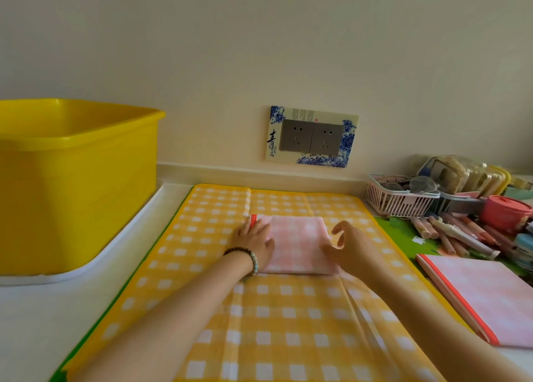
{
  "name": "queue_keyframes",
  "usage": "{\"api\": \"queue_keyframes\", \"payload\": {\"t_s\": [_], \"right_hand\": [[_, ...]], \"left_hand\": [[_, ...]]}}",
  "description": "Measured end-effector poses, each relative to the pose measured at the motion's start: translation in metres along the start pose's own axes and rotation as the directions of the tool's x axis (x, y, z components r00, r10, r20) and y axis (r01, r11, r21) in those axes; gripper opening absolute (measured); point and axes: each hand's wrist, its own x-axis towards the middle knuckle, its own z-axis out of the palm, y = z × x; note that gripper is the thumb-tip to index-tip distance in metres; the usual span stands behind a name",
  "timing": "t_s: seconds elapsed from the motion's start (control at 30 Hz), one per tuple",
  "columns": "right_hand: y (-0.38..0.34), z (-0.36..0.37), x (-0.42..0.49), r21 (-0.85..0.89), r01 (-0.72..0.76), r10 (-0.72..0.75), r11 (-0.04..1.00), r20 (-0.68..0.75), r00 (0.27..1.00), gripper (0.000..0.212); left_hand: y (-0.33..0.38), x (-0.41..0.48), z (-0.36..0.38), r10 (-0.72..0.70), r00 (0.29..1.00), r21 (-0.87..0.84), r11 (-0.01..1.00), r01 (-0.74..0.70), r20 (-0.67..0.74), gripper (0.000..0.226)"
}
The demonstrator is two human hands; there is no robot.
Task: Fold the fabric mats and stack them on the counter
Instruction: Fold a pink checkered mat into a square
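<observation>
Head camera view, looking down along both forearms at a white counter (34, 309) against a cream wall. A big yellow plastic tub (72, 194) stands at the far left. A yellow checked mat (288, 324) lies spread open over the middle of the counter, its long axis running from the person toward the wall; it seems to serve as the working surface and is not yet folded.

At the right edge a folded pink mat (490, 295) with red trim lies apart from the others, probably the start of the stack.

On the middle of the yellow mat lies a smaller folded pink mat (297, 243). It is close to square, sides parallel to the wall, its red-trimmed edge facing left; which side is longer is hard to tell.

The left hand (253, 241), a bead bracelet at its wrist, lies flat on the left side of that pink mat, fingers straight, likely pressing the fold down. The right hand (349, 246) is at the mat's right edge, fingers lifted and loosely curled, gripping nothing, thumb near the cloth.
</observation>
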Motion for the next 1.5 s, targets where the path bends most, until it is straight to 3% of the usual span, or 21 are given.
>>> {"api": "queue_keyframes", "payload": {"t_s": [0.1,0.23,0.4,0.57,0.83,1.13,1.27,1.4,1.5], "right_hand": [[-0.021,0.013,0.011,-0.105,0.197,-0.206,0.975,-0.085,0.975,0.038],[-0.05,0.046,0.041,-0.166,0.327,-0.315,0.93,0.094,0.945,0.045],[-0.058,0.071,0.05,-0.302,0.388,-0.32,0.871,0.252,0.913,0.049],[-0.043,0.072,0.051,-0.225,0.351,-0.284,0.909,0.281,0.917,0.052],[-0.004,0.047,0.046,-0.278,0.184,-0.109,0.943,0.265,0.958,0.065],[-0.004,0.042,0.044,-0.254,0.163,-0.084,0.953,0.294,0.952,0.067],[-0.021,0.041,0.039,-0.218,0.109,-0.066,0.97,0.198,0.978,0.057],[-0.057,0.057,0.018,-0.288,0.274,-0.211,0.917,0.232,0.95,0.054],[-0.068,0.071,0.002,-0.218,0.35,-0.286,0.911,0.278,0.917,0.051]], "left_hand": [[0.0,0.002,0.003,0.012,1.0,0.032,0.999,-0.011,-0.01,0.054],[-0.001,0.005,0.006,0.007,1.0,0.029,1.0,-0.007,-0.021,0.053],[-0.004,0.01,0.011,0.002,0.999,0.023,1.0,-0.002,-0.032,0.054],[-0.001,0.003,0.005,-0.015,1.0,0.017,1.0,0.015,-0.022,0.054],[0.002,-0.002,-0.002,-0.035,0.999,0.036,0.999,0.034,0.034,0.054],[-0.013,-0.043,-0.011,0.011,0.996,0.007,1.0,-0.012,0.088,0.054],[-0.015,-0.053,-0.01,0.018,0.997,0.03,0.999,-0.02,0.076,0.055],[-0.013,-0.053,-0.009,0.01,0.997,0.053,0.999,-0.013,0.07,0.054],[-0.013,-0.051,-0.009,0.005,0.998,0.06,0.998,-0.009,0.07,0.054]]}}
